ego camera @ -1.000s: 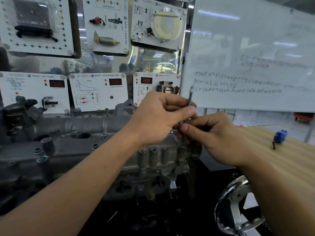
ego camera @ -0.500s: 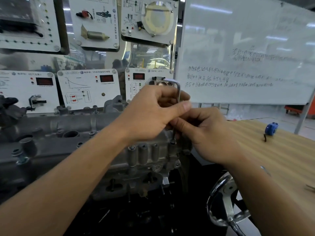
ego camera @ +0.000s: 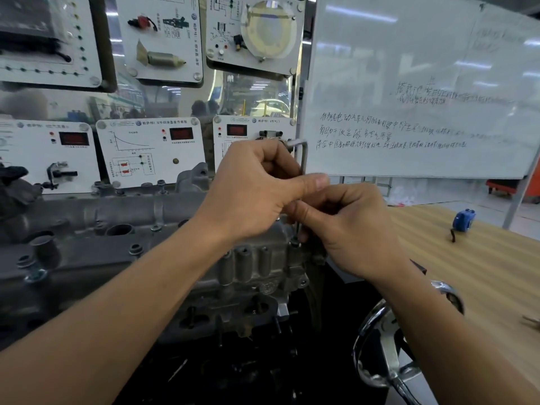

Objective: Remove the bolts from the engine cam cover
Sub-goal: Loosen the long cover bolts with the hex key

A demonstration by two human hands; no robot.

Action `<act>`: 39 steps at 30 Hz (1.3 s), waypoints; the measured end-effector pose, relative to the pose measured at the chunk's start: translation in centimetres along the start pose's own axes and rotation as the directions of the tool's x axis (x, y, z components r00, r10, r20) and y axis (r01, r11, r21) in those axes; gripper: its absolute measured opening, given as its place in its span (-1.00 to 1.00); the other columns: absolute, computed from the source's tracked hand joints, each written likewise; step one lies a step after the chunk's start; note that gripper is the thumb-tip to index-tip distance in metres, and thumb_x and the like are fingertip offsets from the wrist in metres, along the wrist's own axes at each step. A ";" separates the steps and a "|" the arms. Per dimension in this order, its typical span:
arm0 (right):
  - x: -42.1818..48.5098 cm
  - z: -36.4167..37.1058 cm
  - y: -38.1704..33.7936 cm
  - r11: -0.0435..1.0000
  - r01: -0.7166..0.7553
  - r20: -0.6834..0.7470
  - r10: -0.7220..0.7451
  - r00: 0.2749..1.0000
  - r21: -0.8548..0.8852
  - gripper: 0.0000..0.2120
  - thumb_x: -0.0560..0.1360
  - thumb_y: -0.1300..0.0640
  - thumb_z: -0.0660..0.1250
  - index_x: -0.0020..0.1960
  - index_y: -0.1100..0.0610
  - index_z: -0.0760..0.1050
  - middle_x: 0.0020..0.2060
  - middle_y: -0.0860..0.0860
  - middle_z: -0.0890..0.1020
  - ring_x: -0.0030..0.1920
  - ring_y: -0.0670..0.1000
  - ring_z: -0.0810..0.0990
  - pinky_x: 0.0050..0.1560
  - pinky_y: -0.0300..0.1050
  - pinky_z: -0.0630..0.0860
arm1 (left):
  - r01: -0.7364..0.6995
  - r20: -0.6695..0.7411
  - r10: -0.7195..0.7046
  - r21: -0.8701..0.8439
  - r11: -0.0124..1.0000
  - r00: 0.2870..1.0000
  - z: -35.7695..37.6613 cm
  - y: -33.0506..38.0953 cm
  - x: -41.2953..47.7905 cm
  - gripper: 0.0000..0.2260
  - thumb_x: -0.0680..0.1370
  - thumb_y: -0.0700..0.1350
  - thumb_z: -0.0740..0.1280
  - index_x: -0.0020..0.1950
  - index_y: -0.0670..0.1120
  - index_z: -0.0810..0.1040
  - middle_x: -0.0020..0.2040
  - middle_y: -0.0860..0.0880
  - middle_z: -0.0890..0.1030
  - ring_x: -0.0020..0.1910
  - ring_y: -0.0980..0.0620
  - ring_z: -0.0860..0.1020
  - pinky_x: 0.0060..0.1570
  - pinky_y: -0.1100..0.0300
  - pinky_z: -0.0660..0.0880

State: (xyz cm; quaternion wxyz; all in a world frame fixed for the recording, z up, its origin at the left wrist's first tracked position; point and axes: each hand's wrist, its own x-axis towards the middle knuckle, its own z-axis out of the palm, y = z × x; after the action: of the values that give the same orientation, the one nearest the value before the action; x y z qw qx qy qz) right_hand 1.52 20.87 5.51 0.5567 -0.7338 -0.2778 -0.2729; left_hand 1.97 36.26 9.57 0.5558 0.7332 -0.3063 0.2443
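Note:
A grey cast engine cam cover (ego camera: 122, 217) runs across the left and middle, with several dark bolts along its edges, one of them (ego camera: 136, 249) near the front. An L-shaped hex key (ego camera: 303, 159) stands upright at the cover's right end, its tip in a bolt (ego camera: 295, 244). My left hand (ego camera: 257, 188) grips the key's upper part, its bent arm sticking out above the fingers. My right hand (ego camera: 347, 226) pinches the lower shaft just above the bolt.
Training panels (ego camera: 149, 150) hang behind the engine. A whiteboard (ego camera: 415, 92) stands at the right back. A wooden table (ego camera: 482, 267) on the right carries a blue tape measure (ego camera: 463, 220). A chrome handwheel (ego camera: 388, 340) sits low right of the engine.
The hex key's bent arm has turned: one second ago it looked straight up, now it points sideways at the top. Both hands stayed on the key at the same bolt.

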 end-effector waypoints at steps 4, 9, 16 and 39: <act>0.1 -1.0 -0.4 0.998 -0.024 0.172 0.033 0.985 -0.055 -0.80 0.57 0.12 0.35 -0.11 0.21 0.69 -0.45 0.15 0.63 -0.45 0.03 0.60 -0.39 -0.13 0.53 | 0.029 0.209 0.003 -0.150 0.988 0.978 -0.9 0.1 0.1 -0.84 0.54 -0.18 0.37 0.11 -0.11 0.64 -0.10 -0.01 0.74 -0.05 0.01 0.71 -0.07 0.00 0.65; 0.2 -1.4 -0.6 0.996 0.001 0.208 0.017 0.978 -0.085 -0.78 0.59 0.12 0.31 -0.04 0.19 0.68 -0.44 0.16 0.63 -0.41 0.16 0.62 -0.35 0.07 0.56 | -0.064 0.112 0.067 -0.026 0.998 0.991 -0.7 0.3 0.6 -0.92 0.50 -0.23 0.45 -0.04 -0.10 0.67 -0.19 0.00 0.73 -0.16 0.08 0.71 -0.10 0.20 0.63; 0.4 -0.8 -0.2 0.998 0.027 -0.010 -0.028 1.000 -0.062 -0.80 0.45 0.11 0.51 -0.24 0.24 0.67 -0.52 0.09 0.60 -0.54 -0.09 0.49 -0.49 -0.22 0.42 | -0.061 -0.113 0.057 -0.030 0.998 0.992 0.6 0.4 0.2 -0.88 0.37 -0.16 0.58 -0.19 -0.06 0.67 -0.28 0.03 0.71 -0.33 0.14 0.67 -0.29 0.32 0.60; 0.8 -1.1 0.0 0.998 0.061 0.034 -0.061 0.998 -0.005 -0.78 0.39 0.14 0.56 -0.26 0.29 0.64 -0.52 0.10 0.59 -0.53 -0.07 0.50 -0.47 -0.20 0.42 | -0.083 -0.037 0.082 -0.015 0.996 0.996 0.0 0.5 0.6 -0.84 0.34 -0.18 0.59 -0.26 -0.11 0.61 -0.35 -0.03 0.67 -0.39 0.16 0.62 -0.36 0.33 0.54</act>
State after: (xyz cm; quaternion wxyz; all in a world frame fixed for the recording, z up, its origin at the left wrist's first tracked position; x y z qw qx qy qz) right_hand 1.98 19.85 6.40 0.5410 -0.7313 -0.3085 -0.2781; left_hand 2.00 36.03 10.29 0.5568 0.7108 -0.3281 0.2777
